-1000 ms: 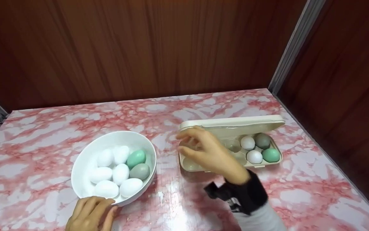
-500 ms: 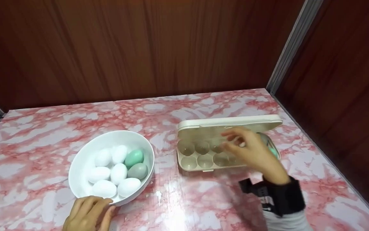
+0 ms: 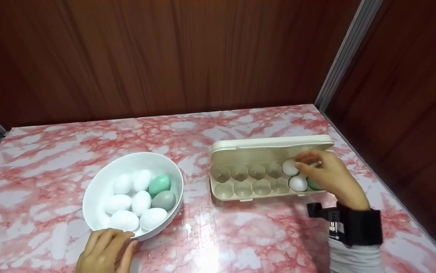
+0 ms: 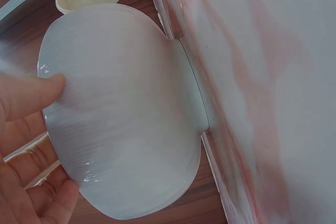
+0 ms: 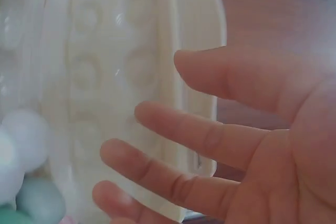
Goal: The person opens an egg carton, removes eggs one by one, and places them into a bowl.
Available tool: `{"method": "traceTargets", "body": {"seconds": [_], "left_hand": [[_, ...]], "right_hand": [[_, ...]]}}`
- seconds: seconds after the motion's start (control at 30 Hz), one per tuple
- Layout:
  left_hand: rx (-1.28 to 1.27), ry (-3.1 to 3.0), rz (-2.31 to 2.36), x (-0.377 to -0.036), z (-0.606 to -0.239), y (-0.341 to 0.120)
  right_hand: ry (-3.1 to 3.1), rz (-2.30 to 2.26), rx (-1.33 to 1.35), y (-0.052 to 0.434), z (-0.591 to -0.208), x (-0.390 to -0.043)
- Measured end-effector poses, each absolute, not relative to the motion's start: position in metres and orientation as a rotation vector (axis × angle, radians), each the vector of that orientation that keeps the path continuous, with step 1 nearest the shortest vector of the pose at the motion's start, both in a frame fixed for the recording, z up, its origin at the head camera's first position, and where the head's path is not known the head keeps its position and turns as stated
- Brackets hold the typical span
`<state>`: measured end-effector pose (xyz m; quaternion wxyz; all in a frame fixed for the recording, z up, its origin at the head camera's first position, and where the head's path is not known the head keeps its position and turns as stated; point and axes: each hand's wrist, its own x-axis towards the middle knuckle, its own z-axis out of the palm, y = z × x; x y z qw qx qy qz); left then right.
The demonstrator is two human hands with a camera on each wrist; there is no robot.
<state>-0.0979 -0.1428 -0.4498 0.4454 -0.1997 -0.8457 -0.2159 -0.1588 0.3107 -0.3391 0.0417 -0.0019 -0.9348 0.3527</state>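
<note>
A white bowl [image 3: 100, 182] holds several white eggs [image 3: 141, 203], a green egg [image 3: 160, 184] and a grey-green egg [image 3: 164, 200]. My left hand [image 3: 104, 248] grips its near rim, with the thumb against the outer wall in the left wrist view. To the right lies a cream egg carton [image 3: 237, 195], lid raised. Over its right end hovers my right hand [image 3: 330, 172], fingers spread and nothing held, as the right wrist view shows. Two white eggs [image 3: 298, 183] sit beside the fingers; a green egg [image 3: 314, 184] is partly covered by the hand.
The carton's left cups [image 3: 242, 189] hold no eggs. Its lid [image 3: 271, 143] stands up along the back edge. A pink-and-white marbled table [image 3: 218, 235] carries everything, and brown wood-look panels [image 3: 165, 57] rise behind and at the right.
My right hand has moved rightward from above the carton's left cups to its right end, uncovering the left cups. My left hand stays at the bowl's rim.
</note>
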Motion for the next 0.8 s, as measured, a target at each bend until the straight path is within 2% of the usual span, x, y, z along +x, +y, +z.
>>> {"method": "traceTargets", "body": {"seconds": [0.53,0.8], "left_hand": [[-0.513,-2.074,-0.526,-0.099,-0.451,-0.142],[-0.502,-2.085,-0.527,-0.098,-0.450,-0.142]], "right_hand": [[-3.058,0.890,-0.035,0.311,-0.368,-0.175],[-3.108,0.824,-0.183,0.306,-0.371,-0.175]]}}
